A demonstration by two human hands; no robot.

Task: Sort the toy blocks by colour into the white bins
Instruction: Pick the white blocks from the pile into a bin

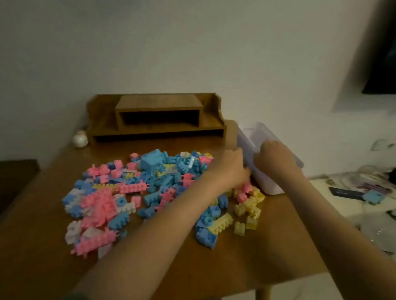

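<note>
— Starting with the biggest: what carries it all?
— The wooden tabletop (42, 244), with a wooden shelf unit (157, 116) along its far edge, against the wall.
— And the toy blocks (122, 191)?
— One loose pile of pink, blue, yellow and white pieces mid-tabletop (the yellow ones mostly toward the right).
— The white bin (271, 187)?
— At the right edge, touching the pile. The right hand (274, 156) has its grip curled over the rim. The left hand (233, 167) lies against the bin's left wall, but I cannot tell how its grip is set.
— Anything smaller?
— A pale little ball (80, 138) by the shelf unit's left end.
</note>
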